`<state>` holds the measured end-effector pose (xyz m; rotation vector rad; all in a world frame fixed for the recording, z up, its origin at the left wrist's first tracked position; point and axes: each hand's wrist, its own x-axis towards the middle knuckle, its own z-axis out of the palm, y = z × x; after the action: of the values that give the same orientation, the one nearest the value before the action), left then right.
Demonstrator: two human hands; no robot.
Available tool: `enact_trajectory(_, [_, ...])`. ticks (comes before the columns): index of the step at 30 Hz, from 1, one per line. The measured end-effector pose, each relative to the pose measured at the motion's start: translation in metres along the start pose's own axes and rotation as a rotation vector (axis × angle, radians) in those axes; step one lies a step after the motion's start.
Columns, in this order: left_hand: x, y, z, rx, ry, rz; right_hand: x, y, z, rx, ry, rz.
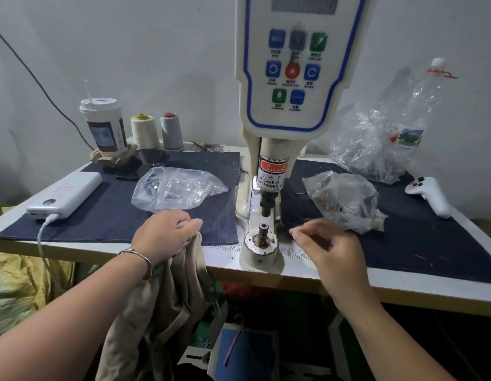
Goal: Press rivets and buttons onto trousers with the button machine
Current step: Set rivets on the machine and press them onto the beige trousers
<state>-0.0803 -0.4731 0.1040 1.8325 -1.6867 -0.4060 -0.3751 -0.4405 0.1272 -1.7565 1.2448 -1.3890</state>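
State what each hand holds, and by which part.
Left hand grips the beige trousers by their bunched upper edge. Right hand is blurred; whether it holds anything cannot be told.

Both forearms are bare of sleeves; 1 thin silver bangle (140, 259) circles the left wrist.
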Motion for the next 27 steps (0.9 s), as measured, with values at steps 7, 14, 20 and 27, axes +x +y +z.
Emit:
enact_trajectory(7, [-0.036, 0.027, -0.041, 0.018, -0.411, -0.019, -0.068, -0.013, -0.004, -0.038, -0.213, 0.067])
enact_trajectory(14, [-0.079, 0.099, -0.075, -0.598, -0.683, -0.112, -0.087, -0.045, 0.025, 0.131, -0.521, 0.28])
enact_trajectory(20, [-0.092, 0.113, -0.074, -0.795, -0.55, -0.211, -0.082, -0.06, -0.001, 0.35, -0.702, 0.463])
enact_trajectory(27, [-0.099, 0.092, -0.064, -0.757, -0.756, -0.245, -0.049, -0.039, -0.05, 0.779, -0.591, 0.692])
